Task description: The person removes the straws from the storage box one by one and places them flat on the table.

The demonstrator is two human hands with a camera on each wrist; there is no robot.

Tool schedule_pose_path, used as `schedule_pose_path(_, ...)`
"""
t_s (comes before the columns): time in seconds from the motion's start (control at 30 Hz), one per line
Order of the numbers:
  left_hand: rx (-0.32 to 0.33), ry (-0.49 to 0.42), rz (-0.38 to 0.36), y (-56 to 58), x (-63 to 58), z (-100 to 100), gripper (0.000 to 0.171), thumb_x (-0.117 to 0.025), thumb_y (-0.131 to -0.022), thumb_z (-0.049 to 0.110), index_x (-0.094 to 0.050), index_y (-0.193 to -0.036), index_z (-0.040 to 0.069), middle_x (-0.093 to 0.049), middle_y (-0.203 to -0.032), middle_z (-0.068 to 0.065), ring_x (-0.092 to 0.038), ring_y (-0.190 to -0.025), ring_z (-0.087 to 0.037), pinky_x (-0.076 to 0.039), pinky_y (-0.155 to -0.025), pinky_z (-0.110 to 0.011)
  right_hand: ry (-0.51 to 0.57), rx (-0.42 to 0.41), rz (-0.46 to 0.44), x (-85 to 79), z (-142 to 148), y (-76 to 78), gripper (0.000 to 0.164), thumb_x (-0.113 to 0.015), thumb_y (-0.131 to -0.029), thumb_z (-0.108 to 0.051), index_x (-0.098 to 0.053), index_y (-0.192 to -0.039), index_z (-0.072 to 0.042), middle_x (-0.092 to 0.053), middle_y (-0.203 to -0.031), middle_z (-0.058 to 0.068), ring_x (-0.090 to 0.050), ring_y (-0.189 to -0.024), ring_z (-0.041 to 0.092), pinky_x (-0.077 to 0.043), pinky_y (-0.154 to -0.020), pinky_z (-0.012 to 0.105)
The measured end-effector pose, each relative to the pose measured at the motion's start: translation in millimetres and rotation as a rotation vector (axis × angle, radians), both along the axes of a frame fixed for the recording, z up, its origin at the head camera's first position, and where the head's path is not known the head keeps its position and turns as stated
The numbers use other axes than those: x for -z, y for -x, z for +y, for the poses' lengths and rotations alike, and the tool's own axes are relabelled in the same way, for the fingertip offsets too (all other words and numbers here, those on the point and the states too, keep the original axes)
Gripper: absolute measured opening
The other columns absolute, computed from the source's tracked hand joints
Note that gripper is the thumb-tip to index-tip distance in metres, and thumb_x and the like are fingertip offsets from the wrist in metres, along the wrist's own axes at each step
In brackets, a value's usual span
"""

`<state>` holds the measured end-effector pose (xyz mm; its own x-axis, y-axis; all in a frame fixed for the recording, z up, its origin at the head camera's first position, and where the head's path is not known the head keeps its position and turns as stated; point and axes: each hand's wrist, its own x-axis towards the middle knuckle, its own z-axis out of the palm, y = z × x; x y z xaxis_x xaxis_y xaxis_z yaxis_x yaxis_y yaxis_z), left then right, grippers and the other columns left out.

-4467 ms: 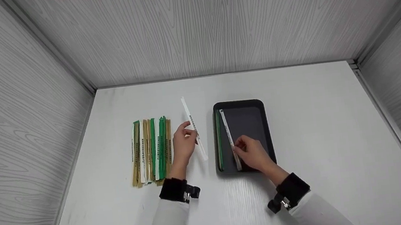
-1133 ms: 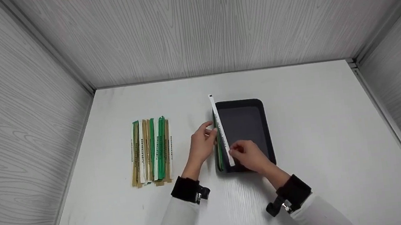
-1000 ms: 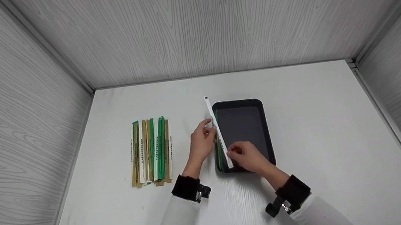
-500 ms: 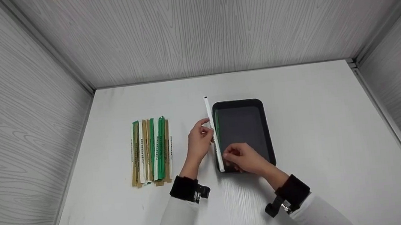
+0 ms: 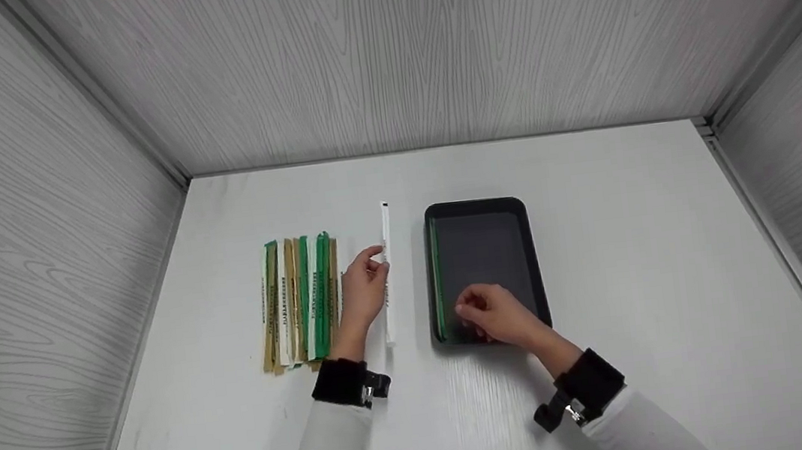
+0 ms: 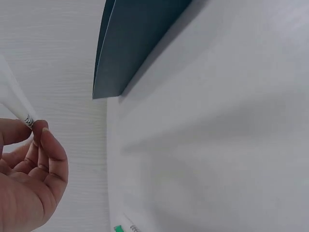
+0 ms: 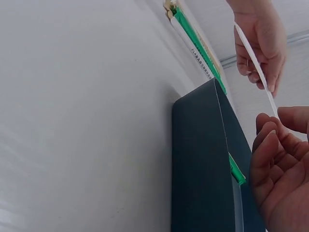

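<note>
My left hand (image 5: 363, 290) pinches a white paper-wrapped straw (image 5: 384, 225) between thumb and fingertips, over the table between the row of straws and the black tray (image 5: 476, 206). In the left wrist view the white straw (image 6: 19, 110) comes out from between the thumb and forefinger. My right hand (image 5: 495, 312) hovers over the near part of the tray, its fingers loosely bent and nothing visible in them. In the right wrist view the straw (image 7: 253, 55) passes behind the right fingertips. Inside the tray, a green-wrapped straw (image 5: 437, 274) lies along the left wall.
Left of the tray lies a row of several wrapped straws (image 5: 316, 295), in white, green and brown, side by side. The white tabletop (image 5: 645, 250) is enclosed by grey wood-grain panels (image 5: 426, 48) at the back and sides.
The white straw was tilted over the tray near both hands. It leaves the right fingers, stands straighter, and moves left with my left hand toward the row. My right hand stays over the tray.
</note>
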<state>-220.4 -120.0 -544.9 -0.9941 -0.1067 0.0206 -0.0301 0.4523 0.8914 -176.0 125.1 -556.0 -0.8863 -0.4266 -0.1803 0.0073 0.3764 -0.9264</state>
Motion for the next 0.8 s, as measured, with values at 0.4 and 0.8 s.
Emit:
schedule_pose_path(0.4, -0.098, 0.098, -0.097, 0.7, 2.4, -41.7, 0.035, -0.056, -0.096, 0.004, -0.058, -0.131, -0.001, -0.062, -0.092, -0.014, -0.06, -0.082, -0.025, -0.049, -0.071, -0.037, -0.027, 0.033, -0.014, 4.2, 5.9, 1.5, 0.012, -0.059, -0.1, -0.014, -0.064, -0.104, -0.004, -0.063, -0.085, 0.013, -0.056, -0.064, 0.022, -0.047, -0.053, 0.03)
schedule_pose_path(0.8, -0.219, 0.34, -0.17, -0.7, 7.2, -57.7, 0.033, -0.064, -0.094, 0.007, -0.063, -0.126, 0.001, -0.068, -0.104, -0.016, -0.065, -0.087, -0.028, -0.052, -0.069, -0.041, -0.05, 0.035, -0.011, 5.4, 6.2, 1.7, 0.014, -0.06, -0.099, -0.015, -0.065, -0.106, -0.004, -0.063, -0.085, 0.008, -0.058, -0.066, 0.02, -0.049, -0.054, 0.03)
